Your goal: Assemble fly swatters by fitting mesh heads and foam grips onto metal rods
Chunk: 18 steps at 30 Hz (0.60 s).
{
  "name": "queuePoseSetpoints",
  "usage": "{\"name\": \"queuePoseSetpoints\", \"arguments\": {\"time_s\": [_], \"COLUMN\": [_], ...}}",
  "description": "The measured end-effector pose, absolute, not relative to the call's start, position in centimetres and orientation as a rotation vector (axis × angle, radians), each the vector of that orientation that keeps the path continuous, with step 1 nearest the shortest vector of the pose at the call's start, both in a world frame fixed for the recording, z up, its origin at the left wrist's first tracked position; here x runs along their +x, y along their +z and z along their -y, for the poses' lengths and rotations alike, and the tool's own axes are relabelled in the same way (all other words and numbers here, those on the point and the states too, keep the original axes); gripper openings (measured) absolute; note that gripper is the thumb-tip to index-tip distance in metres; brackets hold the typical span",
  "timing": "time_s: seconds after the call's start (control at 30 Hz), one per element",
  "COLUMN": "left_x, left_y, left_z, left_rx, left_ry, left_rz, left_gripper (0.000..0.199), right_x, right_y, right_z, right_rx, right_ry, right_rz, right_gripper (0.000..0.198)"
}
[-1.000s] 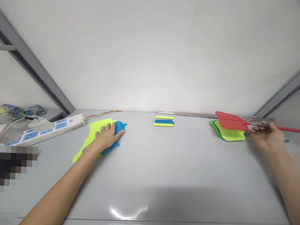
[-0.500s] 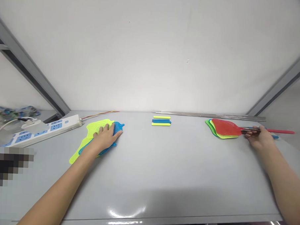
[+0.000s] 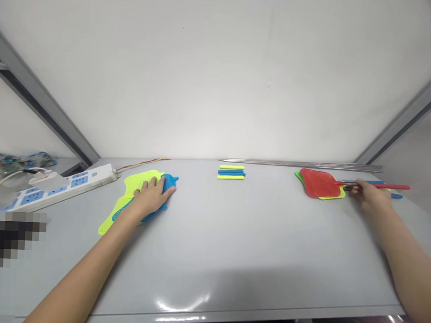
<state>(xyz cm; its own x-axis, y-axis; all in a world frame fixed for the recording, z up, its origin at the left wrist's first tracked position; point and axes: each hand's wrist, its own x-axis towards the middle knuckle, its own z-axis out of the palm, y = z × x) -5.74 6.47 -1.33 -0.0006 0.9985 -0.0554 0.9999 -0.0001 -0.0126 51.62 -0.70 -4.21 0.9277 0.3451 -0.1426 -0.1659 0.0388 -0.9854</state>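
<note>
step: probably laying red plastic-mesh swatter (image 3: 318, 183) on yellow-and-green swatter stack (image 3: 341, 193); can't tell whether right hand (image 3: 371, 194) pinches it. left hand (image 3: 151, 197), fingers spread, rests on yellow-and-blue plastic-mesh heads (image 3: 136, 183). next: clean release.

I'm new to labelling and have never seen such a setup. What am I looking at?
There is no machine, only a person; one camera worn on the head looks forward and down. The left grip, a bare hand, rests over yellow and blue mesh heads on the grey table. The right grip, also bare, is at the shaft of a red fly swatter, which overlaps other swatters; how firmly it holds is unclear. Between them lie short yellow and blue sticks, with metal rods along the wall.
</note>
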Motion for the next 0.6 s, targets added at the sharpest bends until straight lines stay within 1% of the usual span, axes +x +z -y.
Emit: {"name": "queuePoseSetpoints", "arguments": {"time_s": [0.1, 0.23, 0.6], "left_x": [-5.81, -5.87, -5.82], "left_y": [-1.47, -1.52, -1.43], "left_z": [-6.59, -6.63, -6.59], "left_rx": [2.206, 2.205, 2.205], "left_ry": [-0.076, -0.079, -0.081], "left_rz": [-2.2, -2.2, -2.192], "left_gripper": [0.067, 0.067, 0.066], "right_x": [51.4, 51.41, 51.49], "right_y": [-4.3, -4.31, -4.33], "right_z": [0.82, 0.97, 0.93], "right_rx": [-1.497, -1.499, -1.521], "right_ry": [0.395, 0.38, 0.403], "right_rz": [0.154, 0.162, 0.123], "right_gripper": [0.01, 0.018, 0.018]}}
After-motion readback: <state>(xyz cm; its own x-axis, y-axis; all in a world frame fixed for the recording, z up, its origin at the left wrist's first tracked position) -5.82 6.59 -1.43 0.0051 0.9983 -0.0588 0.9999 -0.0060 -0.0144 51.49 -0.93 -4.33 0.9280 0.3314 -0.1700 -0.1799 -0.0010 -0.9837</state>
